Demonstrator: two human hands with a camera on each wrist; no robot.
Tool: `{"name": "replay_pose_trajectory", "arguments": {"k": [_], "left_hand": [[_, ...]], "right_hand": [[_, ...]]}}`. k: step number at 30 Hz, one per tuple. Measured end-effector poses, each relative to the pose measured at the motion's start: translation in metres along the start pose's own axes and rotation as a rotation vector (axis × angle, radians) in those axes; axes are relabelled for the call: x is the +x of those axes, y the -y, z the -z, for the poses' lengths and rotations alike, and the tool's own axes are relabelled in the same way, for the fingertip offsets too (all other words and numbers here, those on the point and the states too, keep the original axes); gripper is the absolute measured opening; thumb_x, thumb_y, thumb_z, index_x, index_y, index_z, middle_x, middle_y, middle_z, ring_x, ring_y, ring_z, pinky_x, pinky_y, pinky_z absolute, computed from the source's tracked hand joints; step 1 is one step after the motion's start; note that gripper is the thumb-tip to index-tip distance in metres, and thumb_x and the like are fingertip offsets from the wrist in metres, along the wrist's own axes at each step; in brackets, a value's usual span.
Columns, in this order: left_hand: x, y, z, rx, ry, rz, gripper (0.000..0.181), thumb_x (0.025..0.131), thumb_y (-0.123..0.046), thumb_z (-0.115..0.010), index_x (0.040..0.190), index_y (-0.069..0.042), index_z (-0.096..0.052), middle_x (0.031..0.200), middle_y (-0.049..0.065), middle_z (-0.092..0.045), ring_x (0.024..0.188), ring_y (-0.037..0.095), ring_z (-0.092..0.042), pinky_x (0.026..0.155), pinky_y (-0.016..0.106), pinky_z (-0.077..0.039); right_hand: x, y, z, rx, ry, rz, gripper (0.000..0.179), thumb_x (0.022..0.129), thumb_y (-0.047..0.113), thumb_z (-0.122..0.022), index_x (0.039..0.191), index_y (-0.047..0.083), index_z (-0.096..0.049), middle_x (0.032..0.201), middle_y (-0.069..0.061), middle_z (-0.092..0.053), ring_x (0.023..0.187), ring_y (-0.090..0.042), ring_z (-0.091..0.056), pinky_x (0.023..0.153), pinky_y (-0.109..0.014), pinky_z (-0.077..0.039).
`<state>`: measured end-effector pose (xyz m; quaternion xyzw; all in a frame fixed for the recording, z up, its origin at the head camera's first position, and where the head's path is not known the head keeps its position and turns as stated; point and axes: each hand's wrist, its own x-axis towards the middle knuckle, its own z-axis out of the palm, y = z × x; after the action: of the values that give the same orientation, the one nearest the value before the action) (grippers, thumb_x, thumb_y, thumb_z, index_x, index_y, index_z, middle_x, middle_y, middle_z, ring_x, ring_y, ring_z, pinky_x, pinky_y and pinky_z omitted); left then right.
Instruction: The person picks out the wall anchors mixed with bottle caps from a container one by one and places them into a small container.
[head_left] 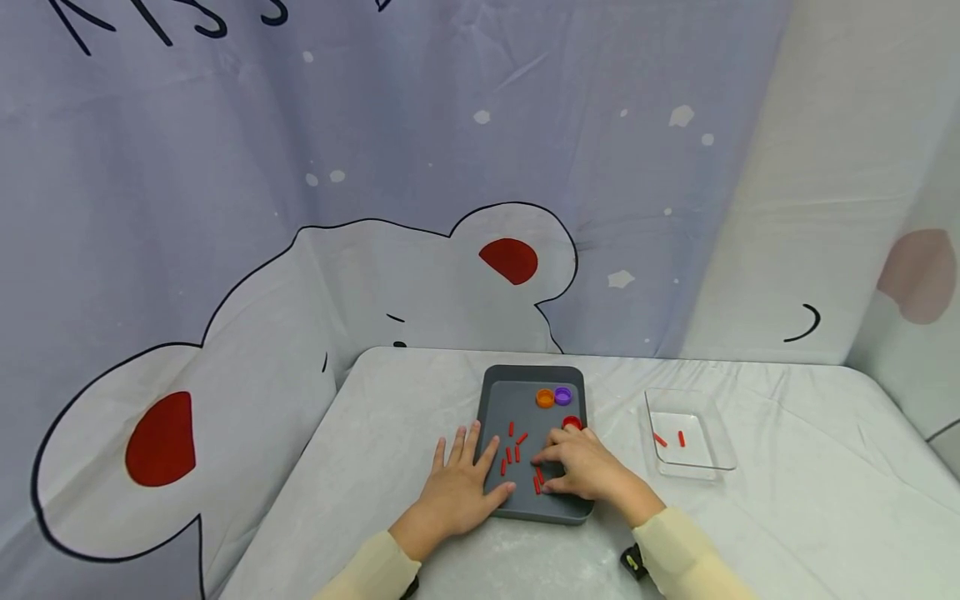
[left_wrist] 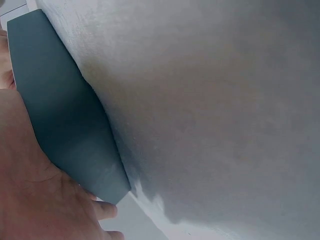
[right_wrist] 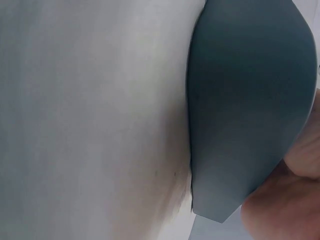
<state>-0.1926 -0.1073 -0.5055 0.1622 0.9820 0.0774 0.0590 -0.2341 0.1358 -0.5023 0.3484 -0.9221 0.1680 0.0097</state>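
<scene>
Two pale yellow sleeves (head_left: pixel 371 573) come in at the near edge, and between and beyond them the hands are at work over a row of small, straight red sticks. Seven red sticks (head_left: pixel 517 454) lie scattered inside a grey rectangular tray (head_left: pixel 517 402), five toward its left side and two close together at its near right. The right hand (head_left: pixel 588 468) arches over the tray's right rim above this pair; its thumb and forefinger stand apart on either side, and whether they touch a stick I cannot tell. The left hand (head_left: pixel 457 496) lies flat with its fingers straight and spread, holding nothing, the forefinger and thumb reaching across the tray's left rim. At the far right of the tray an orange round ring (head_left: pixel 545 398) sits just beside a purple round ring (head_left: pixel 562 397), with a red round ring (head_left: pixel 572 422) nearer, by the right hand's fingertips. Right of the tray, apart from it, a clear rectangular box (head_left: pixel 699 468) contains two more red sticks. Everything stands on a white cloth-covered tabletop (head_left: pixel 420 400), backed by a lavender and white printed curtain (head_left: pixel 420 108)
</scene>
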Motion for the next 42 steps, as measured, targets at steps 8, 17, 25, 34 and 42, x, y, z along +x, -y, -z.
{"name": "replay_pose_trajectory", "arguments": {"k": [8,17,25,34,42], "left_hand": [[0.0,0.0,0.0,-0.001,-0.002,0.001,0.08,0.098,-0.07,-0.039,0.161,-0.02,-0.031,0.17,0.015,-0.011,0.156,0.038,-0.009,0.12,0.064,-0.006],[0.0,0.001,0.0,-0.009,-0.009,-0.009,0.08,0.098,-0.07,-0.039,0.161,-0.02,-0.032,0.169,0.015,-0.012,0.155,0.038,-0.01,0.12,0.064,-0.007],[0.001,0.003,-0.002,-0.005,-0.007,-0.009,0.08,0.098,-0.071,-0.038,0.161,-0.021,-0.031,0.17,0.015,-0.011,0.156,0.038,-0.009,0.12,0.064,-0.007],[0.002,0.002,-0.002,0.004,-0.005,-0.005,0.08,0.098,-0.07,-0.038,0.161,-0.021,-0.031,0.17,0.014,-0.01,0.156,0.038,-0.01,0.12,0.064,-0.007],[0.001,0.002,-0.002,-0.025,-0.01,-0.004,0.083,0.097,-0.072,-0.039,0.161,-0.02,-0.031,0.17,0.015,-0.011,0.155,0.039,-0.01,0.12,0.064,-0.006]], "right_hand": [[0.0,0.002,-0.001,-0.007,-0.033,0.004,0.032,0.077,0.036,-0.088,0.103,0.02,-0.081,0.094,0.008,-0.061,0.089,-0.015,-0.052,0.073,-0.031,-0.033],[0.001,0.003,-0.004,-0.017,-0.062,-0.012,0.021,0.079,0.031,-0.086,0.096,0.019,-0.081,0.09,0.007,-0.061,0.085,-0.013,-0.052,0.071,-0.031,-0.032],[0.001,0.0,-0.004,-0.013,-0.097,0.022,0.018,0.078,0.028,-0.084,0.091,0.017,-0.079,0.087,0.008,-0.059,0.086,-0.014,-0.049,0.072,-0.032,-0.034],[-0.009,-0.011,0.006,0.233,-0.252,0.08,0.016,0.081,0.012,-0.081,0.097,0.011,-0.077,0.085,0.003,-0.064,0.081,-0.015,-0.057,0.072,-0.028,-0.049],[-0.025,-0.022,0.019,0.355,-0.427,0.072,0.022,0.08,0.004,-0.083,0.101,0.01,-0.077,0.081,0.002,-0.063,0.076,-0.017,-0.059,0.069,-0.029,-0.052]]}}
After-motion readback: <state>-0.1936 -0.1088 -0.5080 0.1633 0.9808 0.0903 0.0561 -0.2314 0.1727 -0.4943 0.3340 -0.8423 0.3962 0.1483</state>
